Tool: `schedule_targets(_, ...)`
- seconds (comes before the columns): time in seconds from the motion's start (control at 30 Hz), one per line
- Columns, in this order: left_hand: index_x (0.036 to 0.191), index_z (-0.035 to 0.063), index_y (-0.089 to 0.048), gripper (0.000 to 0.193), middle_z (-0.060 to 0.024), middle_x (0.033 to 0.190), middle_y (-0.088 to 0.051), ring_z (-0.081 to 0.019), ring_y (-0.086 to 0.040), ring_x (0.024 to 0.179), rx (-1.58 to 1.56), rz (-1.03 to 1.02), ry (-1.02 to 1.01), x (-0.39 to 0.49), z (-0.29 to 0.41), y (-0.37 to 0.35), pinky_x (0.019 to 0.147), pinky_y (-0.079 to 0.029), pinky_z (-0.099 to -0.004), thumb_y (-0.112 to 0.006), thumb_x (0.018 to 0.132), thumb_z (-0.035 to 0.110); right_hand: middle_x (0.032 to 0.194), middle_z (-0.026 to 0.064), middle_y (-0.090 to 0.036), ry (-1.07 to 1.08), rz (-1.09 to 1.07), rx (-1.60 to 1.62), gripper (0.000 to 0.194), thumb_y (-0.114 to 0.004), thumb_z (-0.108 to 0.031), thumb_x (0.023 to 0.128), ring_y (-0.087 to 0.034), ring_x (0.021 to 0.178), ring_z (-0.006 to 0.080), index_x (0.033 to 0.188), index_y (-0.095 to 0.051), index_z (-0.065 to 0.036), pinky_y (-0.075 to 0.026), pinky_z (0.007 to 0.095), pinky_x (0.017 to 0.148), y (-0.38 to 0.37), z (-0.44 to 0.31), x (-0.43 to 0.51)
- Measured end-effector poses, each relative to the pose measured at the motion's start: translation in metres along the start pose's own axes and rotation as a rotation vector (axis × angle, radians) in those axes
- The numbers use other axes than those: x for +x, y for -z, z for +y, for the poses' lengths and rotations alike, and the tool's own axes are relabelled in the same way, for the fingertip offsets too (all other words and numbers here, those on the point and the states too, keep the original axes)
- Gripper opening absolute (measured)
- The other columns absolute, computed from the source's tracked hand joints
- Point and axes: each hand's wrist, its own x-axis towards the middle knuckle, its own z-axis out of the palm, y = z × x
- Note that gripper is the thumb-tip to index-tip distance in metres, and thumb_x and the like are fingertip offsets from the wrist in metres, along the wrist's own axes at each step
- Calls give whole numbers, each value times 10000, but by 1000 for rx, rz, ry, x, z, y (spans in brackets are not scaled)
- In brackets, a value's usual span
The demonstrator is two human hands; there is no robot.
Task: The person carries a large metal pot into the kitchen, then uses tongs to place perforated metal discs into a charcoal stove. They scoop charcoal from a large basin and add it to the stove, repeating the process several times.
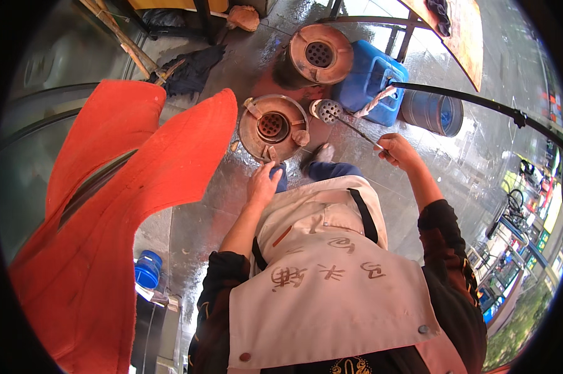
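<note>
My right hand (397, 150) grips the end of thin metal tongs (363, 135). At their far end is a honeycomb coal briquette (330, 111), dark on top and pale at one side, beside the blue plastic jerrycan. My left hand (262, 183) is at the near rim of a round briquette stove (251, 133), its fingers by a small block (273, 154) there; whether it grips the block I cannot tell. Inside the stove a reddish briquette (270, 126) with holes shows. A second stove (304, 44) with a dark briquette (319, 54) stands beyond.
The blue jerrycan (363, 65) and a metal bucket (428, 112) stand at the right. Red cloth flaps (169, 154) hang at the left. A dark cloth (192, 70) lies on the wet tiled floor. A wooden tabletop (463, 37) is at upper right; a blue bucket (148, 269) is at lower left.
</note>
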Motion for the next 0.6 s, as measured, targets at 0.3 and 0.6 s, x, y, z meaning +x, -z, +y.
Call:
schedule_targets(0.3,1282,58,-623,446,-175,1254,-653,-339,-608,1166,-40,183,164,-4,3,0,997,-469,-413,-598,964,369,669,70,-590,-33,-82,-53,219,-603,-244,864,-401,437,89,921,-681,-47,-270,272,396,24,18,94)
schedule_targets(0.6,1333,9,-585,492,-185,1198,-675,-272,-647,1086,-160,88,245,4,60,-90,965,-481,-358,-631,972,340,624,73,-557,4,-120,-59,158,-618,-209,831,-376,405,102,801,-620,-54,-267,295,377,38,31,134)
